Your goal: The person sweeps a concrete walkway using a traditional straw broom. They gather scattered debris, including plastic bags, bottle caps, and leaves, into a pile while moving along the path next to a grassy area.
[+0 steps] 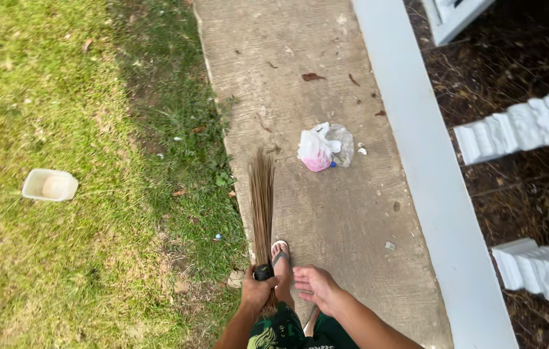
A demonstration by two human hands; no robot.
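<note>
One lawn [48, 97] fills the left half, patchy and worn to bare soil near its right edge. One concrete path [339, 207] runs up the middle, bordered on the right by one long white rail [417, 148]. Beyond the rail lies dark mulch with two white balusters [527, 126] lying across it, plus a third white piece at the top corner.

One stick broom [262, 200] lies along the left edge of the path, its thin brown bristles fanning forward and its bound end at the bottom. The left hand [256, 291] is wrapped around that bound end, fingers curled tight about it. The right hand [313, 285] hangs free just beside it over the path, palm down, fingers loosely spread and holding nothing.

One crumpled plastic bag [323, 147], white, pink and clear, sits on the path ahead of the bristles, a little to their right. One empty pale plastic tub [49, 185] rests on the grass, well apart to the left. One foot in a sandal [280, 255] shows beside the broom. Roughly five dry leaves [312, 77] are scattered at the far end of the path.
</note>
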